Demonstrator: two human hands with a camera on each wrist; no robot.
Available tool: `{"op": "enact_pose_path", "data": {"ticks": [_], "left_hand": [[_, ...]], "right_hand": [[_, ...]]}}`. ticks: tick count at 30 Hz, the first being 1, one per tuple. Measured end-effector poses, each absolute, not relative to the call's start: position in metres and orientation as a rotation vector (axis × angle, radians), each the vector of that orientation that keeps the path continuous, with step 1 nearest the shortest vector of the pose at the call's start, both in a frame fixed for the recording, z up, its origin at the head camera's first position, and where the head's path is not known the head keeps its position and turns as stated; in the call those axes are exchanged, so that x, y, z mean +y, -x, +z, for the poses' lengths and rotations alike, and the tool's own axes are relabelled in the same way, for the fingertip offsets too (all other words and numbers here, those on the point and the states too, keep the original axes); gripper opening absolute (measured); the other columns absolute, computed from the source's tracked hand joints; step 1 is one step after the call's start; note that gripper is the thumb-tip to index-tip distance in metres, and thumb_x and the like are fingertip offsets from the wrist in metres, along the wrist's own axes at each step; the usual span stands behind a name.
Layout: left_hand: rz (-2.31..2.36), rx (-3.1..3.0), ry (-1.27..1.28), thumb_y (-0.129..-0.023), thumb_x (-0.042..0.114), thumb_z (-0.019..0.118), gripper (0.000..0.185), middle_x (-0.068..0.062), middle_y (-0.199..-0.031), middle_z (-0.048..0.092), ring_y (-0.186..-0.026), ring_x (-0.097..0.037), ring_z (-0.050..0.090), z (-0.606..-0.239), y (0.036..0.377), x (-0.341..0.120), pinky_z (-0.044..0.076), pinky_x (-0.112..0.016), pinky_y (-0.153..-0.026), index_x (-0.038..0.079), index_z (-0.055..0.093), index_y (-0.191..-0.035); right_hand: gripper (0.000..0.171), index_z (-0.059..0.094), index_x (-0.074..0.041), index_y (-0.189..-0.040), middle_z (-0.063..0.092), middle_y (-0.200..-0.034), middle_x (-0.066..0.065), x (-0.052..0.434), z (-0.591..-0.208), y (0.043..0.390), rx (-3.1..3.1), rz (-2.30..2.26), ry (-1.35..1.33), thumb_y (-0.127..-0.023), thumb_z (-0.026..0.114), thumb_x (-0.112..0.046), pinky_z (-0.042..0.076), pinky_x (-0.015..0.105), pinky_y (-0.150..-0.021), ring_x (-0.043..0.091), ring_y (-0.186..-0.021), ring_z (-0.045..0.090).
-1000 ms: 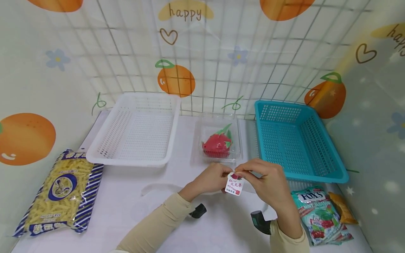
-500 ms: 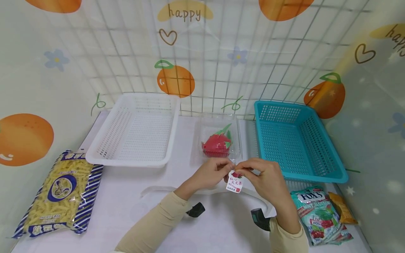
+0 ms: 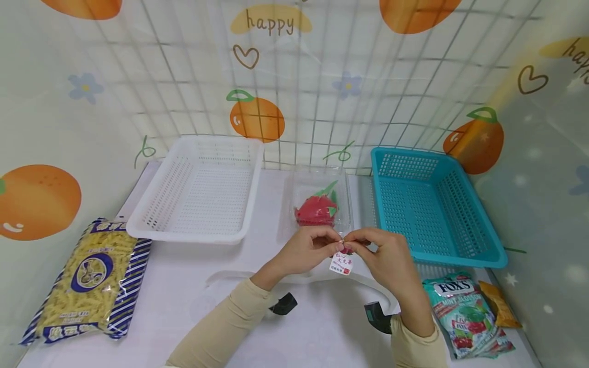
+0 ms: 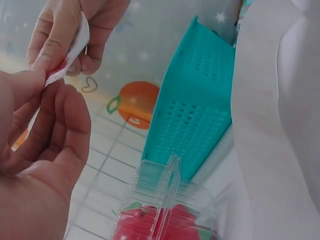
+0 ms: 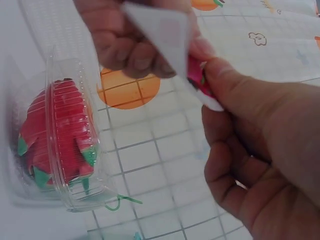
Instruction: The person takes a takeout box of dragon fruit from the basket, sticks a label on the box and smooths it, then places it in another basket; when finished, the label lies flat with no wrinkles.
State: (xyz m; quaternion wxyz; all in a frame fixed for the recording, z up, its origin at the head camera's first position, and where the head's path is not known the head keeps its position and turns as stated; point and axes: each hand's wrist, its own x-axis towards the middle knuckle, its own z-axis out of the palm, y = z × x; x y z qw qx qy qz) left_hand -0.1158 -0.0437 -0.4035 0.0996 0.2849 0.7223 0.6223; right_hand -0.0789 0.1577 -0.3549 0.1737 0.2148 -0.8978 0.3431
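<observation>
Left hand [image 3: 307,251] and right hand [image 3: 385,258] both in pinching grip on label [image 3: 342,262] (red-printed), clear dragon-fruit box [image 3: 318,206] just behind

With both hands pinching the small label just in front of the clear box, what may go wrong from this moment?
1. The label is held only at its top edge between the left hand and the right hand; it might fold or tear, or, if sticky, cling to a finger.
2. The clear box with the red fruit lies just beyond the hands; a forward push may slide it, since neither hand steadies it.
</observation>
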Motion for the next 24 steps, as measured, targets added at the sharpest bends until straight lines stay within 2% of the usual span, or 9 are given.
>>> {"op": "enact_pose_path", "data": {"ticks": [4, 10, 18, 24], "left_hand": [[1.877, 2.174, -0.849, -0.097, 0.010, 0.069, 0.010, -0.011, -0.094, 0.071, -0.081, -0.007, 0.062, -0.401, 0.115, -0.044, 0.055, -0.020, -0.076, 0.003, 0.074, -0.102], [1.936, 2.285, -0.735, -0.097, 0.012, 0.070, 0.009, -0.011, -0.088, 0.071, -0.073, -0.008, 0.061, -0.395, 0.114, -0.048, 0.054, -0.019, -0.071, 0.004, 0.074, -0.099], [1.913, 2.397, -0.711, -0.096, 0.014, 0.072, 0.010, -0.004, -0.093, 0.076, -0.074, -0.012, 0.063, -0.389, 0.118, -0.055, 0.057, -0.023, -0.069, 0.007, 0.077, -0.100], [1.861, 2.494, -0.653, -0.097, 0.015, 0.069, 0.010, -0.004, -0.084, 0.072, -0.067, -0.011, 0.058, -0.384, 0.124, -0.058, 0.049, -0.020, -0.062, 0.007, 0.075, -0.096]], "right_hand": [[0.015, 0.080, -0.010, -0.094, 0.079, -0.088, 0.002, 0.157, -0.356, 0.080, -2.532, 1.009, -0.582, -0.080, 0.084, -0.006, 0.056, 0.023, -0.062, 0.016, -0.079, 0.072], [0.020, 0.077, -0.009, -0.109, 0.079, -0.093, 0.003, 0.160, -0.357, 0.081, -2.660, 1.118, -0.468, -0.090, 0.078, -0.016, 0.052, 0.025, -0.061, 0.017, -0.081, 0.067], [0.018, 0.077, -0.008, -0.103, 0.074, -0.087, 0.007, 0.154, -0.356, 0.085, -2.822, 1.272, -0.293, -0.098, 0.070, -0.023, 0.046, 0.026, -0.054, 0.020, -0.078, 0.059], [0.018, 0.075, -0.008, -0.099, 0.072, -0.085, 0.007, 0.145, -0.357, 0.094, -2.843, 1.283, -0.244, -0.099, 0.068, -0.025, 0.050, 0.029, -0.061, 0.020, -0.077, 0.060]]}}
